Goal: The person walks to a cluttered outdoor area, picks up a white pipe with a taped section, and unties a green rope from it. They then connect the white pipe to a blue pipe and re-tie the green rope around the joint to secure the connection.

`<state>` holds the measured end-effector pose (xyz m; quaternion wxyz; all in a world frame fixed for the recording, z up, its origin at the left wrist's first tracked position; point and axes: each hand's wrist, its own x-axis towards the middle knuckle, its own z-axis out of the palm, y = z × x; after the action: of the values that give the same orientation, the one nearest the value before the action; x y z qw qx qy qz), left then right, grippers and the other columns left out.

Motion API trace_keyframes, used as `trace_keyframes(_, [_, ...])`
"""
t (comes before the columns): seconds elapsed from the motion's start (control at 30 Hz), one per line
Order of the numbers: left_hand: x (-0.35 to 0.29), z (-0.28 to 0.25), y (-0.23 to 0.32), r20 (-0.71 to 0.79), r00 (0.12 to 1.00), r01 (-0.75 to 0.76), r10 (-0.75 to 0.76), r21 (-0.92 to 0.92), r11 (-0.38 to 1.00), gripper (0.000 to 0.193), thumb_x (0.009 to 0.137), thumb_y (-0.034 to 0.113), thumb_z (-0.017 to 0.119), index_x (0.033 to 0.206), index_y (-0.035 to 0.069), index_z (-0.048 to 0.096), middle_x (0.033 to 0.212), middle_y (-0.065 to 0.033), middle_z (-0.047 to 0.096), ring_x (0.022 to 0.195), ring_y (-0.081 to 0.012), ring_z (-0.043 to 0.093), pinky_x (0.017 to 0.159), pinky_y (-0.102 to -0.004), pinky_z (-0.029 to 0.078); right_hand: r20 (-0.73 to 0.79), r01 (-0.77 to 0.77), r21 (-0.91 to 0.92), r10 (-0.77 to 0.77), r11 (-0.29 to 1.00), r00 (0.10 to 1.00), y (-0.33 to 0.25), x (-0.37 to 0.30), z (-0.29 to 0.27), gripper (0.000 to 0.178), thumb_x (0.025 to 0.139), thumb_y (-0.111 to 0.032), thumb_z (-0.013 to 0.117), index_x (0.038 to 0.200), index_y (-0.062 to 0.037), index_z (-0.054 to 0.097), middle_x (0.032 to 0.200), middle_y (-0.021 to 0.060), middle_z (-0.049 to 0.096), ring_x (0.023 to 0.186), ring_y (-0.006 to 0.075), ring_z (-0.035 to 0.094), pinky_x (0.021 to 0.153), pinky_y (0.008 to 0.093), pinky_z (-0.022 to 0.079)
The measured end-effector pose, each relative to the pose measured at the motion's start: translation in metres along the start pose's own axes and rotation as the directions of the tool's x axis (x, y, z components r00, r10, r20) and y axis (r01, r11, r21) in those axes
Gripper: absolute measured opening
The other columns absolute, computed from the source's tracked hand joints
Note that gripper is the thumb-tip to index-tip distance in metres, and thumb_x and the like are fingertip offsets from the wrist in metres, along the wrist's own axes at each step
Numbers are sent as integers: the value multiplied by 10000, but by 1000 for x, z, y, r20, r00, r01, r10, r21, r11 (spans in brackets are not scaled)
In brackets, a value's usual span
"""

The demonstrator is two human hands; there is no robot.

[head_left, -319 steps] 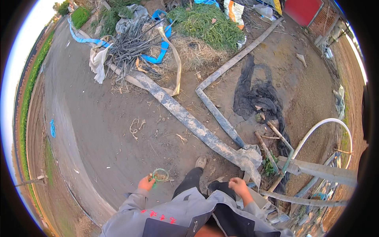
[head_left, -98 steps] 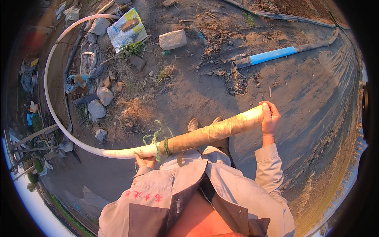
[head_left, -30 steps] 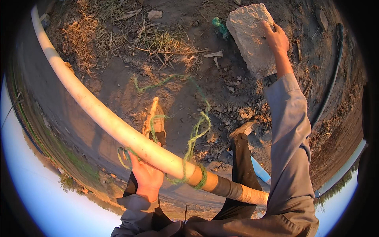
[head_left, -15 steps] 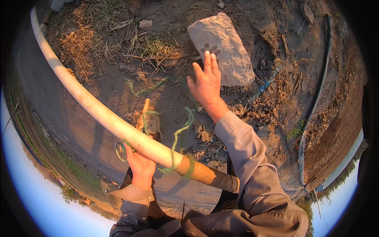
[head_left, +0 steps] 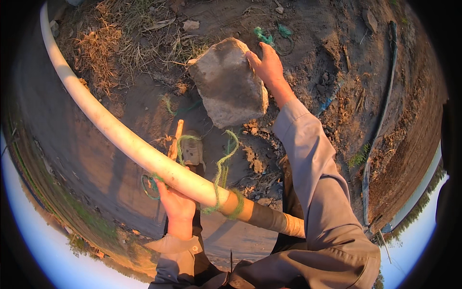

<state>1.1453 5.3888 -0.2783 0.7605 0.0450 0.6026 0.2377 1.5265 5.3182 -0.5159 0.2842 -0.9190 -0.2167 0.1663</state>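
Note:
A long cream-white pipe (head_left: 120, 137) crosses diagonally in front of me, its near end covered by a brown sleeve (head_left: 274, 219). My left hand (head_left: 178, 204) is closed around its underside, fingers partly hidden behind it. Frayed green twine (head_left: 223, 166) loops around the pipe near the sleeve. Another green strand (head_left: 182, 144) is by a short wooden stick (head_left: 176, 139) behind the pipe. Beyond lies a flat, blocky stone (head_left: 226, 82) with a dark, damp-looking patch. My right hand (head_left: 269, 67) is at its upper right edge, thumb against it and fingers apart.
Bright green twine (head_left: 263, 36) lies on the soil past the stone. Dry grass (head_left: 98, 58) covers the far left. A dark hose (head_left: 385, 115) runs along the right, with a blue scrap (head_left: 327, 102) nearer. My shoe (head_left: 192, 151) stands behind the pipe.
The stone has turned over toward the left and nearer, showing a different, darker face. My right hand has gone from its top to its right edge. Green twine beyond it is now uncovered.

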Motion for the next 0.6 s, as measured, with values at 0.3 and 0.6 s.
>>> trace_keyframes(0.3, [4, -7, 18, -34, 999, 12, -12, -15, 1000, 629, 1042, 581, 449, 1488, 138, 462, 1483, -74, 497, 1363, -323, 466, 1163, -480, 345, 382, -521, 320, 395, 792, 835, 9, 18, 20, 792, 855, -592, 734, 1428, -72, 563, 1119, 92, 715, 993, 183, 667, 882, 318, 511])
trace_keyframes(0.6, [6, 9, 25, -30, 999, 34, -32, 41, 999, 624, 1041, 598, 436, 1450, 128, 468, 1380, -58, 545, 1267, -254, 523, 1091, -442, 405, 73, 90, -276, -73, 957, 995, -143, -126, 59, 592, 891, -332, 711, 1406, -82, 563, 1487, 209, 498, 1351, 456, 468, 1066, 496, 439])
